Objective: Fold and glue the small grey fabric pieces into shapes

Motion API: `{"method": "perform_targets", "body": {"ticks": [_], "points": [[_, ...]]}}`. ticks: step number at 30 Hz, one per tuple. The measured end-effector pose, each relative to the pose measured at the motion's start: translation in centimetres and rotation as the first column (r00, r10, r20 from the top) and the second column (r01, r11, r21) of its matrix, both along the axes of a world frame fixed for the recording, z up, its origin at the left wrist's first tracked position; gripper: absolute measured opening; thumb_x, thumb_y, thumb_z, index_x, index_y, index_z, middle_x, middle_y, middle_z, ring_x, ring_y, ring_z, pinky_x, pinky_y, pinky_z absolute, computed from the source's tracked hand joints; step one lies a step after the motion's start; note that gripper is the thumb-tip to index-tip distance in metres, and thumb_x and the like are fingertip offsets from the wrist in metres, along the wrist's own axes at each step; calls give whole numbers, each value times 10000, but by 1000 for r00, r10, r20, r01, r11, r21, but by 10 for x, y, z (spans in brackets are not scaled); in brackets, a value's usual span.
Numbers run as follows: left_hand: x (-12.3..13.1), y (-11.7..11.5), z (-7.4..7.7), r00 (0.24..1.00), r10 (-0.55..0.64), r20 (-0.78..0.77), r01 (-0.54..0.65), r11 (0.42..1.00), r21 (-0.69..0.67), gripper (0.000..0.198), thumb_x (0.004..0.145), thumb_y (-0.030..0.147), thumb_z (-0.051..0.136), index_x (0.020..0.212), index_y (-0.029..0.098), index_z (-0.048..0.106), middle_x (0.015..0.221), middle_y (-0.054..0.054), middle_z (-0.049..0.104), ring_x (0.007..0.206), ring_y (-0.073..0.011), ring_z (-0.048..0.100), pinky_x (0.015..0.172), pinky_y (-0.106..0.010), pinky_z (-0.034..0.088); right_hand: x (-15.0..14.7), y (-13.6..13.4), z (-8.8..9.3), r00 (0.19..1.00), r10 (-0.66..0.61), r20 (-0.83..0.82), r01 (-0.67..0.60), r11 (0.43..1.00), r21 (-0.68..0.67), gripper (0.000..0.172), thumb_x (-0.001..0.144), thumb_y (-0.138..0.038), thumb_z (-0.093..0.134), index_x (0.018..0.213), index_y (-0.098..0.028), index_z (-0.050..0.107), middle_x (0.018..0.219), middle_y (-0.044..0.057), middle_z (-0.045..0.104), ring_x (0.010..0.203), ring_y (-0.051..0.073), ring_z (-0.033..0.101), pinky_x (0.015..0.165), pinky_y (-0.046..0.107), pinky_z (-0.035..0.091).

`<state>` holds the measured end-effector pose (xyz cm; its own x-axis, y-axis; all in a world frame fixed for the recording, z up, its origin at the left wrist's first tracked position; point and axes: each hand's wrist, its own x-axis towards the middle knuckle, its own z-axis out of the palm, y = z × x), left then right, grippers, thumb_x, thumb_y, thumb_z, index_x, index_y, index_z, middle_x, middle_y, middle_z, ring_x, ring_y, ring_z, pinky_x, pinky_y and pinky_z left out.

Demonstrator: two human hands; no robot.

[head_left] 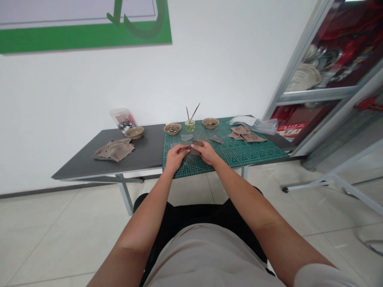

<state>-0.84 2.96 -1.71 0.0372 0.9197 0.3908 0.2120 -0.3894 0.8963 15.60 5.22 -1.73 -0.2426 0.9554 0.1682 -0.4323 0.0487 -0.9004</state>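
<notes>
Over the front of the green cutting mat (233, 156), my two hands meet close together. Thumb and fingers of my right hand (207, 152) grip a small flat grey-brown piece (196, 144) of unclear material. My left hand (175, 156) is closed in a pinch at the left edge of that piece; whatever its fingertips hold is too small to make out. Just behind the hands lie a grey flat piece (187, 137) and, to the right, a darker angular piece (216, 139). Another pale flat piece (174, 146) is partly covered by my left hand.
A glass jar (190, 126) with two thin sticks stands between a left bowl (172, 131) and a right bowl (210, 126), both holding small dark bits. Brown cloths lie left (115, 150) and right (245, 134). Another bowl (134, 132) and a clear container (122, 118) stand left.
</notes>
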Motion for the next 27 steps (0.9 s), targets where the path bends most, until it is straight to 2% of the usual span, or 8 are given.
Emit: {"method": "perform_targets", "body": {"ticks": [5, 8, 14, 19, 22, 27], "points": [[1, 4, -5, 996, -40, 74, 39, 999, 15, 285, 710, 258, 722, 982, 176, 700, 819, -16, 698, 727, -132, 635, 742, -288, 523, 0, 2, -1, 1000, -7, -21, 6, 999, -35, 390, 570, -369, 856, 840, -167, 659, 839, 26, 695, 773, 154, 628, 774, 313, 503], [1, 6, -8, 993, -29, 112, 29, 1000, -3, 300, 669, 215, 739, 960, 167, 685, 786, -6, 688, 721, -129, 632, 742, -287, 524, 0, 2, -2, 1000, -8, -1, 8, 1000, 6, 356, 572, -345, 855, 802, -171, 647, 805, 5, 681, 750, 137, 614, 765, 293, 484], [0, 5, -6, 999, -49, 12, 49, 999, -7, 267, 679, 240, 733, 930, 156, 696, 752, -7, 671, 679, -122, 615, 693, -268, 509, 0, -3, 1, 995, -39, 96, 34, 998, 54, 365, 546, -328, 858, 730, -179, 581, 681, -44, 606, 648, 108, 547, 672, 262, 450], [1, 4, -4, 998, -27, 57, 29, 999, -20, 341, 699, 342, 743, 970, 148, 671, 776, -24, 687, 701, -133, 631, 704, -277, 506, -1, -4, 2, 995, -58, 86, 53, 997, 61, 362, 551, -333, 853, 726, -181, 574, 695, -37, 605, 663, 117, 547, 690, 278, 450], [2, 3, -2, 999, -17, 50, 20, 998, -55, 307, 695, 357, 748, 913, 156, 669, 782, -25, 697, 716, -141, 635, 710, -280, 500, -1, -2, -1, 996, -64, 66, 60, 996, 64, 344, 560, -328, 855, 723, -177, 592, 687, -37, 598, 654, 113, 543, 687, 276, 444], [1, 1, 1, 998, 31, -46, -32, 999, -30, 177, 717, 323, 716, 779, 172, 651, 679, 16, 645, 624, -118, 567, 619, -249, 448, -1, 0, -3, 997, -64, 36, 63, 997, 35, 339, 548, -318, 871, 729, -169, 626, 696, -31, 620, 663, 111, 561, 706, 277, 456]]}}
